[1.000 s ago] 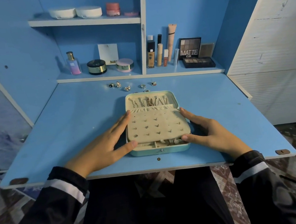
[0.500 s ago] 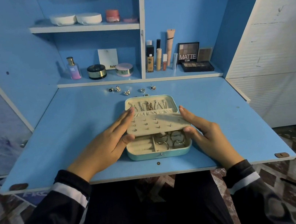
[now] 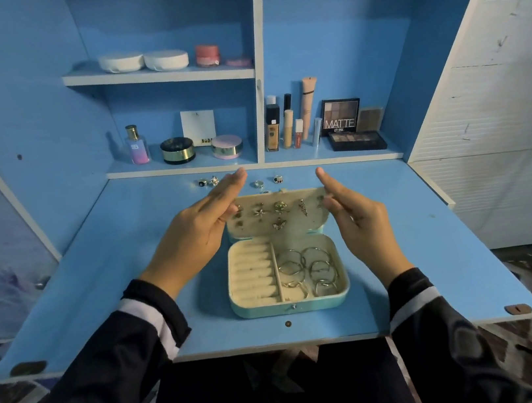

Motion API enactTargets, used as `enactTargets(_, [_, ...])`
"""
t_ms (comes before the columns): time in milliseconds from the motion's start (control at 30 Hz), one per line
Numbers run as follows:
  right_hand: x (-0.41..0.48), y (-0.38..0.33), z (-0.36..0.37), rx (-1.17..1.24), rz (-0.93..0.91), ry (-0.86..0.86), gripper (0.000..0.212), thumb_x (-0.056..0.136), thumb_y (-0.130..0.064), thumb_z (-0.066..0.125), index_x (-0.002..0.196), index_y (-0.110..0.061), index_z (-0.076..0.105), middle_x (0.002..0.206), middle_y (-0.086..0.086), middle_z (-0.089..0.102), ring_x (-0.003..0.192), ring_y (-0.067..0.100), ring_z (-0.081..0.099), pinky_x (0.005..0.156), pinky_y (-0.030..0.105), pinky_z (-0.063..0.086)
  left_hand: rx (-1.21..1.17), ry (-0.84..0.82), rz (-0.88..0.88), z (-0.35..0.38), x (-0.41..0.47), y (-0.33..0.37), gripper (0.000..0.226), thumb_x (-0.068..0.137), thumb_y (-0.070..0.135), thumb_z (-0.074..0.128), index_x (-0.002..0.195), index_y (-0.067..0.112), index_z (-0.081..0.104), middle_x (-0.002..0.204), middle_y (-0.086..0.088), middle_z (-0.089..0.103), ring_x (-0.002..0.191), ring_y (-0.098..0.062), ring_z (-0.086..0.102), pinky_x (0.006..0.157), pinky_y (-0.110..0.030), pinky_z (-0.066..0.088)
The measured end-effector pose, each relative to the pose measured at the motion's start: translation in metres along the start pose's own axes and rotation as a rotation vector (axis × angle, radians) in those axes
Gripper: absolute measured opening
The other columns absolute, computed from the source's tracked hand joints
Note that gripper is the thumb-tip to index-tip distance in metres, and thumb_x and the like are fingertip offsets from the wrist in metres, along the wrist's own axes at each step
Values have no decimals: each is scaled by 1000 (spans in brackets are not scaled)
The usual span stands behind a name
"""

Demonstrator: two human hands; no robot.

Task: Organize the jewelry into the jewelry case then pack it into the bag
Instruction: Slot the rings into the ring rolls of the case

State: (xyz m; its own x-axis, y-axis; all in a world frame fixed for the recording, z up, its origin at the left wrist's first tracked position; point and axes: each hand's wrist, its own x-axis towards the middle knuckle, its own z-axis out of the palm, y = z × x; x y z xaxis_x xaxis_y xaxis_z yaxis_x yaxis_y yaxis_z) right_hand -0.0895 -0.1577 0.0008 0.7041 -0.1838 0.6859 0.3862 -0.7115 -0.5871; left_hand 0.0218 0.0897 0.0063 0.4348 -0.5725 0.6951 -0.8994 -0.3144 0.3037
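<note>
A mint jewelry case [image 3: 290, 306] lies open on the blue desk [image 3: 99, 295]. Its cream inner flap [image 3: 292, 223] stands upright and shows several earrings pinned to it. Below the flap, the right compartment holds several hoop earrings [image 3: 315, 266], and the ring rolls [image 3: 255, 275] on the left hold nothing. My left hand [image 3: 200, 232] rests against the flap's left edge with straight fingers. My right hand [image 3: 357, 222] pinches the flap's right edge, its index finger pointing up. Several loose rings [image 3: 258, 184] lie on the desk behind the case. No bag is in view.
Behind the desk, cosmetics line the low shelf: a perfume bottle [image 3: 137, 146], round jars [image 3: 177, 150], foundation tubes [image 3: 287, 125] and eyeshadow palettes [image 3: 357, 141]. An upper shelf [image 3: 156, 76] carries compacts. A white cabinet [image 3: 506, 131] stands at the right.
The inner flap, flat over the case a second ago, has been swung up and back to upright, uncovering the lower compartments. Both hands rose with it along its side edges.
</note>
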Motion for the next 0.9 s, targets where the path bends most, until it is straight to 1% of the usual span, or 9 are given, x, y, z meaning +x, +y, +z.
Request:
enactTargets(133, [17, 9, 2, 57, 22, -31, 49, 94, -2, 58, 136, -25, 49, 130, -13, 58, 120, 4, 58, 100, 15, 44, -43, 83, -8, 7, 9, -15, 46, 99, 12, 51, 145, 17, 44, 141, 3, 52, 119, -7, 60, 105, -21, 44])
enactTargets(267, [36, 20, 0, 100, 132, -159, 45, 95, -9, 59, 131, -35, 53, 131, -15, 59, 125, 0, 52, 107, 24, 42, -66, 92, -53, 11, 18, -28, 50, 93, 5, 61, 141, 13, 49, 136, 4, 55, 125, 12, 47, 106, -12, 39])
enactTargets(367, [48, 31, -1, 121, 206, -252, 42, 95, -15, 60, 132, -32, 54, 126, -15, 62, 121, -3, 54, 106, 25, 44, -141, 16, -168, 15, 21, -37, 52, 95, 14, 61, 144, 23, 45, 136, 3, 58, 126, 1, 52, 105, -16, 41])
enactTargets(433, [54, 40, 0, 146, 246, -320, 42, 95, -16, 60, 134, -30, 55, 130, -11, 61, 123, 0, 54, 106, 27, 44, -171, -45, -246, 18, 23, -44, 49, 96, 24, 57, 143, 30, 46, 130, 11, 61, 113, -9, 62, 99, -22, 48])
enactTargets(500, [59, 49, 2, 135, 273, -377, 41, 95, -17, 60, 134, -30, 55, 130, -9, 62, 124, 1, 54, 107, 26, 43, -192, -102, -307, 21, 24, -50, 46, 96, 32, 53, 142, 35, 48, 127, 16, 60, 107, -17, 64, 97, -26, 50])
enactTargets(633, [63, 61, 8, 62, 298, -486, 39, 98, -23, 55, 137, -28, 53, 134, -11, 59, 127, 1, 51, 105, 19, 41, -261, -213, -397, 28, 25, -60, 40, 97, 37, 48, 135, 46, 46, 134, 18, 55, 126, -2, 52, 107, -25, 42])
enactTargets(733, [63, 66, 12, -44, 289, -531, 40, 99, -26, 52, 139, -25, 51, 137, -9, 56, 123, 4, 52, 99, 11, 38, -280, -281, -463, 32, 23, -66, 39, 99, 31, 49, 136, 44, 48, 140, 18, 54, 129, 4, 48, 111, -25, 39])
enactTargets(800, [63, 69, 14, -87, 287, -549, 40, 99, -27, 51, 139, -26, 51, 140, -7, 54, 119, 5, 53, 100, 13, 36, -271, -318, -482, 35, 22, -69, 40, 100, 34, 47, 139, 38, 49, 142, 18, 52, 130, 6, 46, 112, -25, 38])
enactTargets(900, [59, 74, 17, -104, 299, -572, 39, 99, -27, 52, 138, -27, 52, 143, -3, 51, 133, 8, 44, 108, 16, 31, -257, -358, -501, 38, 19, -71, 42, 98, 41, 44, 140, 37, 50, 139, 19, 54, 126, 5, 49, 109, -24, 40])
